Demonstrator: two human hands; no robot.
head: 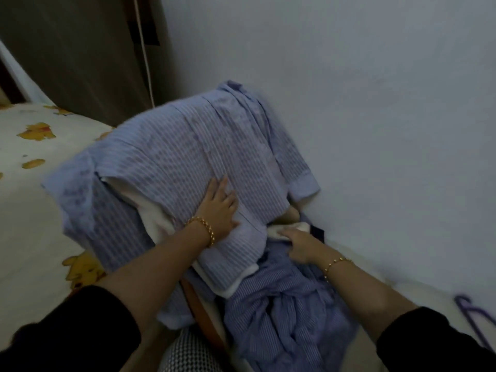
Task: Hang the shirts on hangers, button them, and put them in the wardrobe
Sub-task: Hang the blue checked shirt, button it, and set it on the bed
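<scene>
Left hand [218,208]: flat, fingers spread, pressing piled blue-striped shirts [166,162] on bed [32,210]. Right hand [298,245]: grip unclear, on crumpled striped shirt [290,304].

The head-worn wide-angle view looks forward and down, close above the shirts [166,162] on the bed [26,205], facing the wall [362,89].

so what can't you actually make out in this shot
Head view only:
- Purple hanger: cut off by the right edge, most of it out of frame.
- Folded striped shirt under the left hand: blur hides whether it is buttoned.
- Brown strip: mostly covered by that shirt, unidentifiable.
- Right hand: fingers blurred against the crumpled shirt, grip unclear.
</scene>
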